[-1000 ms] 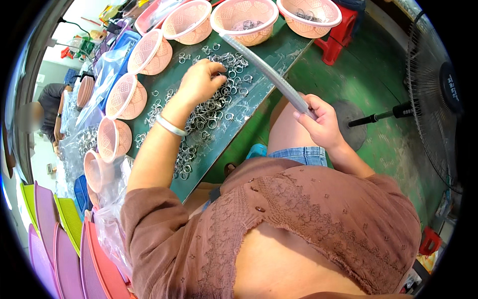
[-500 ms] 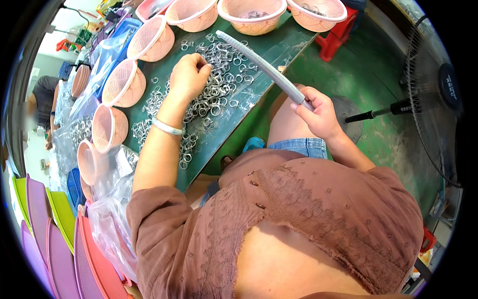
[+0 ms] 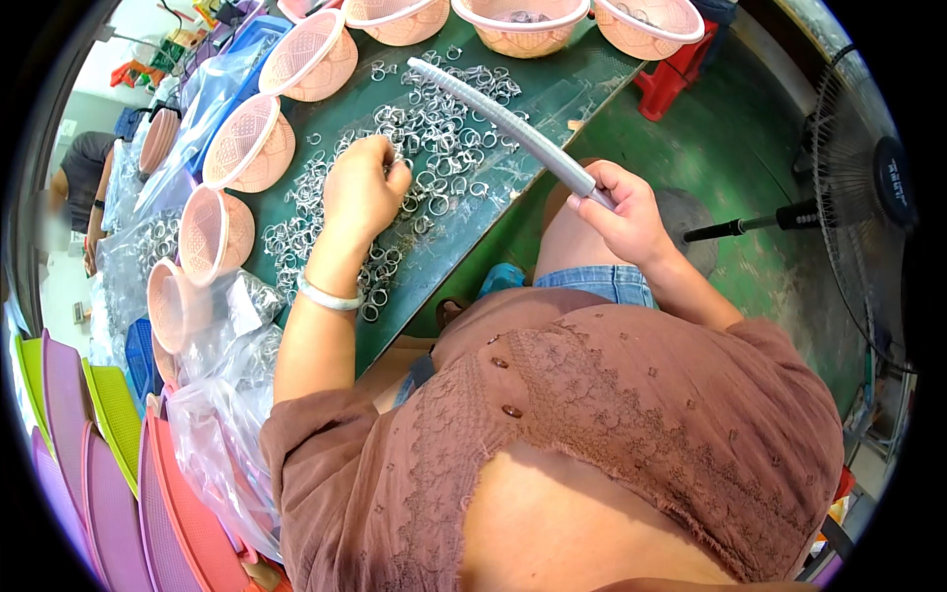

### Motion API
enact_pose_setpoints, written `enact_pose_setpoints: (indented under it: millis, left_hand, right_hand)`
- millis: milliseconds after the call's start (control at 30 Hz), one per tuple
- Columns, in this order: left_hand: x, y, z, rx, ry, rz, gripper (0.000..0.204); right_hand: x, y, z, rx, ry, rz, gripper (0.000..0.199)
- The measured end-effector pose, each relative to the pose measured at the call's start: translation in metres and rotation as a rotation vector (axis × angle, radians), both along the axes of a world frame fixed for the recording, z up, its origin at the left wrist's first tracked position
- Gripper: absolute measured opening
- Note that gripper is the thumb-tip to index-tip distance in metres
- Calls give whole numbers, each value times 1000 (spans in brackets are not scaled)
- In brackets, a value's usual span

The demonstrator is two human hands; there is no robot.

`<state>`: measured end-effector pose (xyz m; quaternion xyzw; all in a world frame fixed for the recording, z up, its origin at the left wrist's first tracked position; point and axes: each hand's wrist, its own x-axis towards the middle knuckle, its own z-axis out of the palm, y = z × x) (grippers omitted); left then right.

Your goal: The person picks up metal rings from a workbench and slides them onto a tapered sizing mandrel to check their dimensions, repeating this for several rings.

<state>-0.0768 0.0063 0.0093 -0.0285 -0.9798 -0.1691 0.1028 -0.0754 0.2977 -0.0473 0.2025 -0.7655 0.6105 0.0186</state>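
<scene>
Many silver-coloured rings lie in a loose heap on the green tabletop. My left hand is down among them, its fingers curled toward the thumb. What its fingertips pinch, if anything, is hidden. Off the table's right edge, my right hand grips the thick end of a long grey tapered ring mandrel. The mandrel slants up and left, its thin tip above the far part of the heap. No ring can be made out on it.
Pink baskets curve round the table's far and left sides; one far basket holds some rings. Clear plastic bags and stacked coloured baskets sit at left. A standing fan and red stool are at right. Another person is far left.
My left hand has drawn back a little toward me over the rings. The mandrel's tip has shifted slightly left, still in my right hand. The whole view has tilted slightly.
</scene>
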Motion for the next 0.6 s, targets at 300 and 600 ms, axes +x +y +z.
enact_pose_setpoints:
  millis: [300, 600]
  left_hand:
    - [1, 9, 7, 22, 249, -259, 21]
    - [-16, 61, -11, -188, 151, -189, 18]
  right_hand:
    - [-2, 0, -1, -21, -13, -10, 13]
    - [-4, 2, -2, 43, 27, -34, 15]
